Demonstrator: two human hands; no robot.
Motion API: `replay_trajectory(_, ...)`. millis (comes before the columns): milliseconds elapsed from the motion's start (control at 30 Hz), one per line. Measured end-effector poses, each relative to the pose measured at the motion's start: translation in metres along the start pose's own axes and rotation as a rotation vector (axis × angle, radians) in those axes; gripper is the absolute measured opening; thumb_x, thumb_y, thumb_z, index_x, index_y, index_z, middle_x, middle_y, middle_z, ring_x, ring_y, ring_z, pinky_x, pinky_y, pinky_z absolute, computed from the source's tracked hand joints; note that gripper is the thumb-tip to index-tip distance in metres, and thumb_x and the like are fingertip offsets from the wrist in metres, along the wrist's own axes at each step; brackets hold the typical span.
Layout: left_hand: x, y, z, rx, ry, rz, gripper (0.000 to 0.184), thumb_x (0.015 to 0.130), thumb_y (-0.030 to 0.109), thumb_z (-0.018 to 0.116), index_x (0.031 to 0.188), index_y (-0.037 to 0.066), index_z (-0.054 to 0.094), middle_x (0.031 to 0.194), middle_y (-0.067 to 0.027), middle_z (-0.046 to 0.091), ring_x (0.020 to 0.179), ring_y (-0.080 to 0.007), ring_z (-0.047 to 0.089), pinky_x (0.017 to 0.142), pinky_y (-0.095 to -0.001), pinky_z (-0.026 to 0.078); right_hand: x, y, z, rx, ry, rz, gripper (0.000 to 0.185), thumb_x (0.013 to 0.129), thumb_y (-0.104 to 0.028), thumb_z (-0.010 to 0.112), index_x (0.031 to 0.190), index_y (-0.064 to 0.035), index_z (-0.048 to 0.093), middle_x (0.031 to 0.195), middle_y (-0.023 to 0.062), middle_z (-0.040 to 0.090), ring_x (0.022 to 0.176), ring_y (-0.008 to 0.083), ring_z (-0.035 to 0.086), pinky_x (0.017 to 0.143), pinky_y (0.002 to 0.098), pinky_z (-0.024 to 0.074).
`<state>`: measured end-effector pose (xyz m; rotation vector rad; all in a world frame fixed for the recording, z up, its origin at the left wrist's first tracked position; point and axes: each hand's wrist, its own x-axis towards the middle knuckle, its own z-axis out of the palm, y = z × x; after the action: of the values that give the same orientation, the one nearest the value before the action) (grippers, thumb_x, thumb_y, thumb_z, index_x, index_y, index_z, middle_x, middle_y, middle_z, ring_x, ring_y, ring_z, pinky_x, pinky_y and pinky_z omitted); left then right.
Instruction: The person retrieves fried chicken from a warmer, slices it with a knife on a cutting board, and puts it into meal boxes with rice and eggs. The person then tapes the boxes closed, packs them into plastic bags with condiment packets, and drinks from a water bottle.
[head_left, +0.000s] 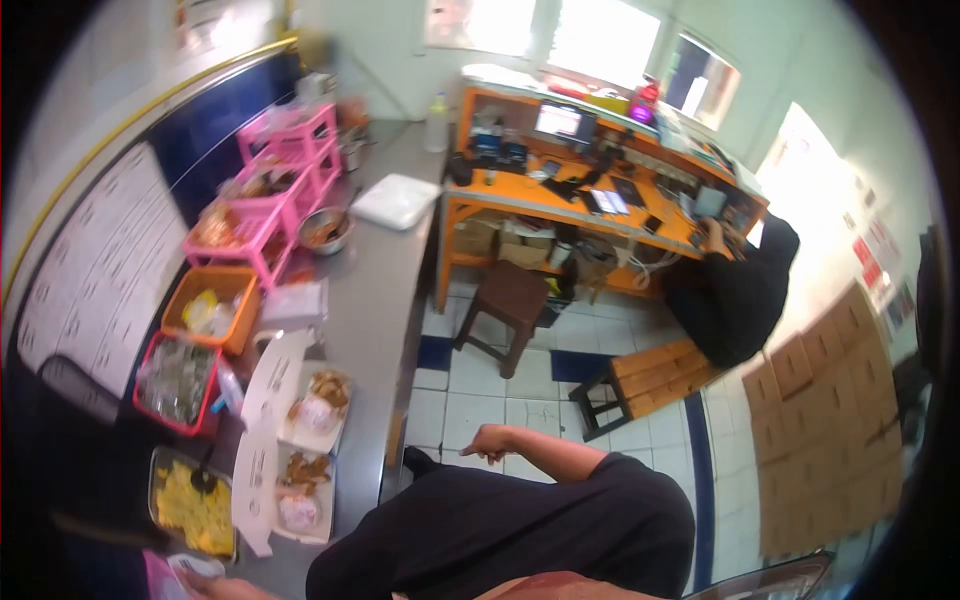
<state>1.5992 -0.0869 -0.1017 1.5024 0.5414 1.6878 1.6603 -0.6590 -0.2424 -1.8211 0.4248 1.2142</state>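
Note:
At the bottom left edge, my left hand (222,588) is closed on a pink-and-white packet (160,574), partly cut off by the frame. Close by is a metal tray of yellow food pieces (195,508) with a dark-handled utensil in it. Two open paper boxes stand side by side on the steel counter; the nearer box (322,478) and the farther box (342,410) each hold browned fried food and a round wrapped bundle. My right hand (490,443) hangs over the floor beside the counter, holding nothing, index finger stretched and the others loosely bent.
Along the wall stand a red basket of clear packets (178,385), an orange basket (250,325), pink racks (270,240) and a metal bowl (325,230). A white package (396,201) lies farther along. Beyond are a brown stool (505,300), a wooden bench (655,378) with a seated person, and an orange desk (560,187).

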Motion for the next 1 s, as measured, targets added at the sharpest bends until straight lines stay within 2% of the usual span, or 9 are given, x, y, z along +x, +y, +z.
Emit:
replay_trajectory(67, 0.007, 0.033, -0.01, 0.09, 0.004, -0.303, 0.044, 0.091, 0.023, 0.053, 0.125, -0.004, 0.053, 0.128, -0.0223, 0.053, 0.119, -0.0315, 0.051, 0.101, -0.0422, 0.04, 0.011, 0.002, 0.024, -0.326, 0.229, 0.121, 0.055, 0.088, -0.051, 0.056, 0.083, 0.0015, 0.068, 0.083, 0.0135, 0.068, 0.079, 0.0251, 0.066, 0.064, 0.0355, 0.0531)
replay_trajectory(133, 0.013, 0.034, -0.045, 0.266, -0.042, -0.082, 0.039, 0.096, 0.021, 0.048, 0.126, -0.004, 0.053, 0.127, -0.0215, 0.054, 0.116, -0.03, 0.053, 0.099, -0.0385, 0.041, 0.033, 0.027, 0.062, -0.895, 0.461, -0.145, 0.051, 0.088, -0.048, 0.054, 0.085, 0.0011, 0.068, 0.085, 0.0153, 0.069, 0.082, 0.0291, 0.067, 0.073, 0.0401, 0.0521)
replay_trajectory(200, 0.015, 0.053, -0.064, 0.513, 0.038, -0.149, 0.044, 0.095, 0.023, 0.055, 0.13, -0.002, 0.048, 0.134, -0.021, 0.047, 0.119, -0.0289, 0.05, 0.102, -0.0374, 0.037, 0.029, 0.009, 0.057, -1.047, -0.05, -0.231, 0.044, 0.087, -0.04, 0.055, 0.091, 0.002, 0.068, 0.087, 0.0144, 0.069, 0.082, 0.0273, 0.067, 0.073, 0.0381, 0.0531)
replay_trajectory(400, 0.001, 0.039, -0.111, -0.077, 0.378, -0.452, 0.035, 0.092, 0.008, 0.058, 0.126, 0.002, 0.052, 0.124, -0.0109, 0.054, 0.11, -0.0175, 0.053, 0.095, -0.0312, 0.043, -0.052, -0.279, 0.045, -0.411, -0.782, -0.56, 0.032, 0.087, -0.027, 0.057, 0.085, 0.0041, 0.066, 0.077, 0.016, 0.067, 0.065, 0.0239, 0.065, 0.065, 0.0331, 0.0535)
replay_trajectory(467, -0.007, 0.041, -0.106, -0.071, 0.351, -0.531, 0.031, 0.092, 0.008, 0.057, 0.122, 0.001, 0.056, 0.119, -0.0101, 0.057, 0.105, -0.0153, 0.055, 0.092, -0.0285, 0.044, -0.061, -0.359, 0.078, -0.256, -0.753, -1.158, 0.028, 0.09, -0.025, 0.059, 0.081, 0.0003, 0.058, 0.077, 0.0141, 0.063, 0.056, 0.0232, 0.063, 0.054, 0.033, 0.0515)
replay_trajectory(533, -0.019, 0.038, -0.098, -0.042, 0.334, -0.559, 0.03, 0.092, 0.008, 0.057, 0.121, 0.001, 0.057, 0.117, -0.0097, 0.058, 0.103, -0.0143, 0.056, 0.09, -0.0273, 0.045, -0.064, -0.433, 0.128, -0.483, -0.399, -1.242, 0.027, 0.09, -0.025, 0.06, 0.086, 0.0016, 0.063, 0.067, 0.0064, 0.062, 0.069, 0.0151, 0.061, 0.065, 0.0258, 0.0484)
replay_trajectory(700, -0.023, 0.05, -0.074, -0.123, -0.363, -0.726, 0.023, 0.091, 0.006, 0.059, 0.113, 0.001, 0.063, 0.109, -0.0084, 0.056, 0.097, -0.0133, 0.057, 0.083, -0.0258, 0.048, 0.065, -0.518, 0.267, -1.135, -0.293, -1.546, 0.028, 0.083, -0.023, 0.067, 0.1, -0.0006, 0.065, 0.083, 0.0101, 0.065, 0.08, 0.0255, 0.064, 0.072, 0.0375, 0.05)
replay_trajectory(800, -0.014, 0.043, -0.06, 0.162, -0.436, -0.581, 0.021, 0.089, 0.008, 0.063, 0.109, 0.001, 0.065, 0.107, -0.0086, 0.054, 0.094, -0.0145, 0.058, 0.08, -0.0259, 0.048, 0.13, -0.517, 0.294, -1.607, 0.042, -1.513, 0.03, 0.081, -0.024, 0.069, 0.1, -0.0018, 0.063, 0.089, 0.0144, 0.065, 0.087, 0.0332, 0.063, 0.076, 0.0433, 0.0493)
replay_trajectory(1000, -0.03, -0.034, -0.093, 0.345, -0.305, -0.846, 0.025, 0.086, 0.018, 0.065, 0.106, 0.004, 0.068, 0.097, -0.009, 0.06, 0.085, -0.0145, 0.06, 0.075, -0.0254, 0.048, 0.092, -0.536, 0.302, -1.823, -0.316, -1.142, 0.026, 0.079, -0.018, 0.068, 0.099, -0.0049, 0.059, 0.089, 0.0137, 0.066, 0.086, 0.0337, 0.064, 0.076, 0.0475, 0.0497)
